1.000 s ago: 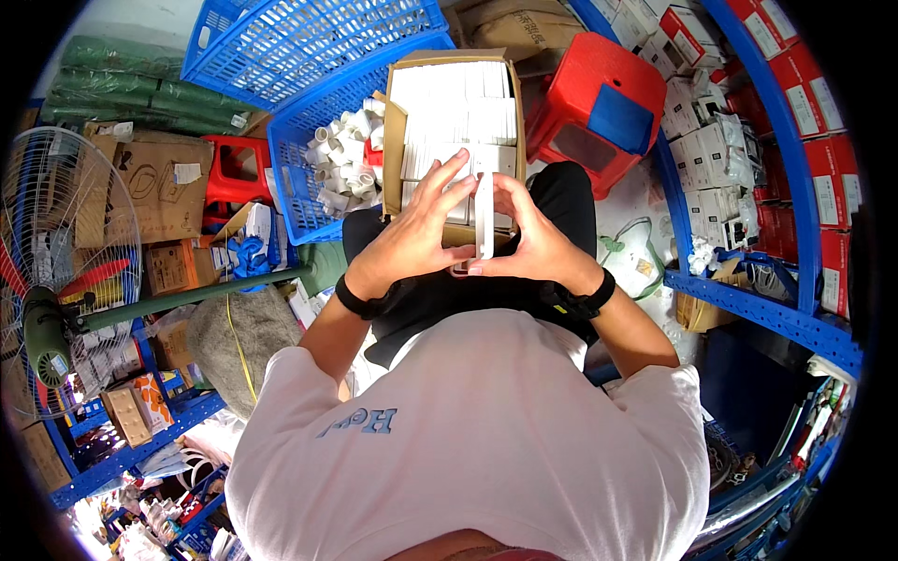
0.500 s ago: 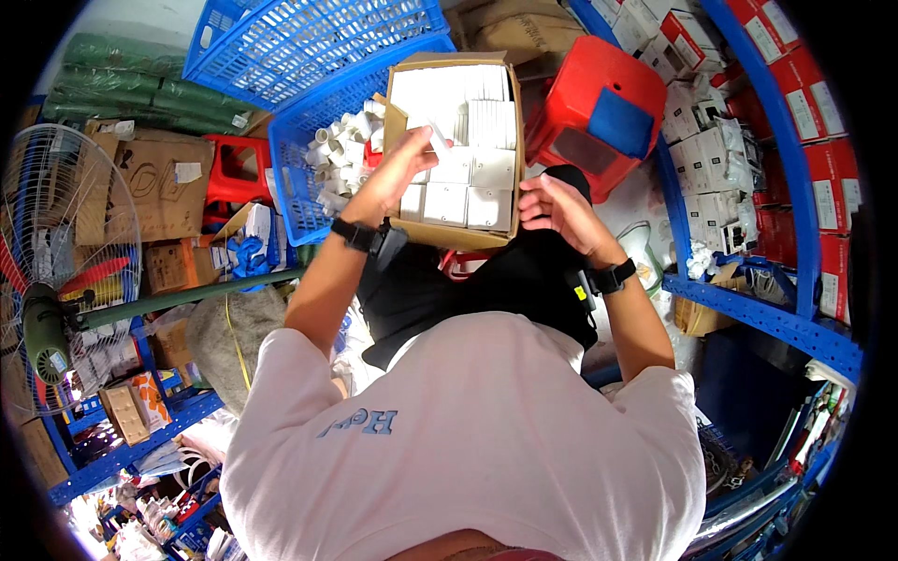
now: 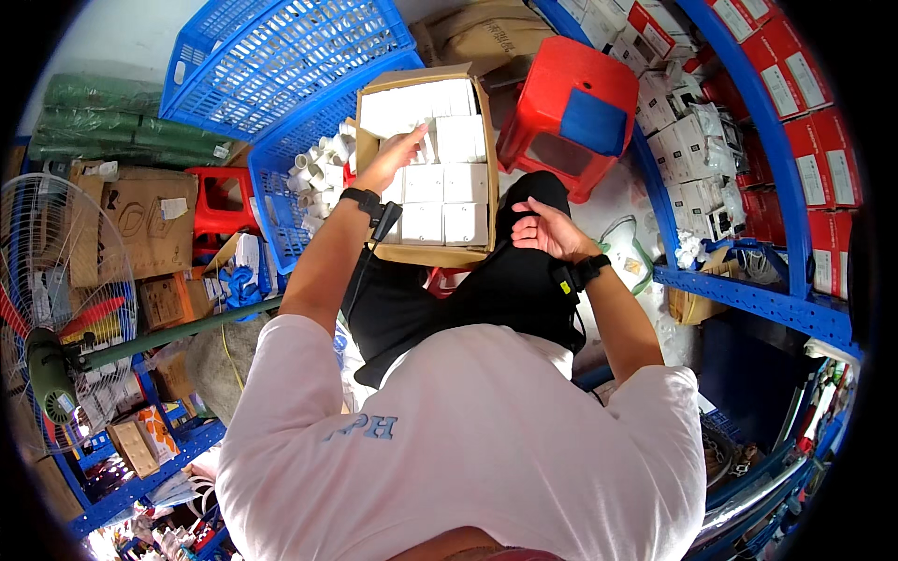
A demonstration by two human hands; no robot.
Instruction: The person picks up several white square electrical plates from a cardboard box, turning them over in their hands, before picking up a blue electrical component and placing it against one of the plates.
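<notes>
The left hand [image 3: 393, 161] reaches over the left side of an open cardboard box [image 3: 426, 254], its fingertips among white plates [image 3: 465, 182] packed in rows; whether it grips one cannot be told. Left of this hand, a blue crate [image 3: 267, 210] contains white pipe fittings [image 3: 323, 173]. The right hand [image 3: 552, 232], loosely open with fingers part-curled, is near the black-clad right knee [image 3: 540, 190]; beyond it stands a red stool [image 3: 571, 84].
</notes>
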